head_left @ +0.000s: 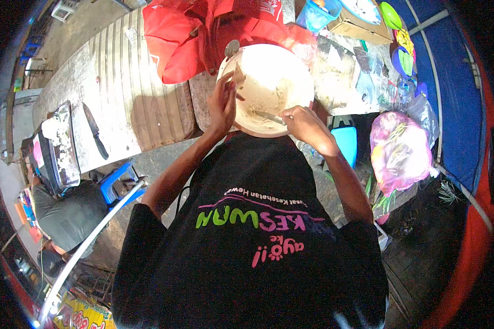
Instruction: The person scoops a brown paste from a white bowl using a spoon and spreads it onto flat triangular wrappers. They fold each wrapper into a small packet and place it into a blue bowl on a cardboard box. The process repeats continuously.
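Note:
A wide white basin [274, 71] stands at the table's near edge, in front of my body. Smears of pale residue show on its inside. My left hand [222, 107] is at the basin's left side, fingers closed against the rim. Beside those fingers is a small brownish flat piece [238, 77] whose kind I cannot make out. My right hand [306, 127] comes over the near right rim and grips a thin spoon-like utensil [268, 115]; its tip lies low in the basin. A round greyish disc [232, 48] sticks out at the basin's upper left rim.
Red cloth bags [175, 41] lie behind the basin. Farther left are a black-handled knife [95, 131] and a tray of white pieces [66, 148], near another person [71, 211]. At right hang a pink plastic bag [400, 151] and a blue container [344, 146]. A blue bucket [317, 16] stands behind.

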The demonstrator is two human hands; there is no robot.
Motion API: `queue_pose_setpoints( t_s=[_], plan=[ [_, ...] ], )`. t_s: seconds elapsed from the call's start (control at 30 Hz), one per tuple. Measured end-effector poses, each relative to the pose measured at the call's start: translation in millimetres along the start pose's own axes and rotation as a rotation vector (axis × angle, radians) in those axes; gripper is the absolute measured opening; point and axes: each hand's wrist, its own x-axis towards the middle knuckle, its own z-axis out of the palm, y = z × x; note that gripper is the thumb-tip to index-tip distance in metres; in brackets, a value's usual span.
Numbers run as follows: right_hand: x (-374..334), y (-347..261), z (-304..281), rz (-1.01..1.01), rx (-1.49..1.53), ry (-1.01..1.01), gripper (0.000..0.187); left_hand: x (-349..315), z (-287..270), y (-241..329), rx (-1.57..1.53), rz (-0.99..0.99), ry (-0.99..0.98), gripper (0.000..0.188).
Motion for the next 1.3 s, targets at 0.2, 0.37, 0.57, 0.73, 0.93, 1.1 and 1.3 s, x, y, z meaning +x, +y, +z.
queue_pose_setpoints(
  t_s=[0.2, 0.37, 0.57, 0.73, 0.93, 1.1, 1.3],
  plan=[
    [12.3, 1.7, 20.1, -0.043, -0.032, 0.08, 0.029, 1.1, -1.2, 5.2, 0.048, -0.071, 0.023, 0.027],
    [13.2, 15.0, 11.4, -0.081, 0.256, 0.171, 0.026, 13.0, -7.4, 21.9, -0.046, -0.27, 0.119, 0.032],
    [-14.1, 29.8, -22.4, 0.022, 0.559, 0.048, 0.029, 24.8, -18.9, 43.0, 0.029, -0.266, 0.121, 0.034],
    [-36.8, 28.9, -40.7, -0.029, 0.734, 0.109, 0.033, 30.9, -19.9, 53.1, -0.019, -0.351, 0.111, 0.036],
    [-43.4, 9.1, -37.4, -0.225, 0.609, 0.268, 0.027, 33.9, -18.9, 67.6, -0.133, -0.471, -0.094, 0.033],
    [-42.7, -5.6, -34.4, -0.365, 0.479, 0.422, 0.021, 37.5, -16.9, 78.8, -0.278, -0.51, -0.268, 0.033],
    [-48.7, -8.8, -41.3, -0.381, 0.31, 0.447, 0.025, 36.9, -13.7, 85.2, -0.299, -0.54, -0.256, 0.032]
  ],
)
